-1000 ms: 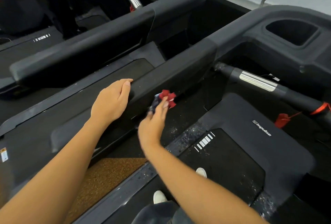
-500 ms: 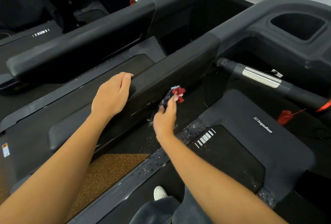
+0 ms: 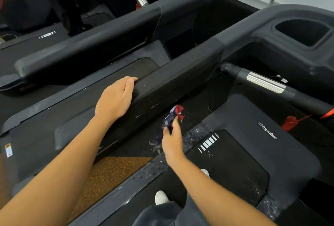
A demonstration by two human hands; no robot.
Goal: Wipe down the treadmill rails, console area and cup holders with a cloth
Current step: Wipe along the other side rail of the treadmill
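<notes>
The dark treadmill rail (image 3: 180, 73) runs diagonally. The left hand (image 3: 113, 99) grips its near end, thumb along the top. The right hand (image 3: 171, 140) pinches a crumpled red-and-navy cloth (image 3: 176, 112) in its fingertips, just below the rail's inner face.

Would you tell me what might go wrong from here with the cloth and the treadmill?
The cloth is only pinched in the right hand's grip, its tail dangling; it may slip or snag under the handrail.
Pale specks litter the foot rail; a low wipe could smear them.
The left hand covers the handrail's end, so that patch might be missed.
</notes>
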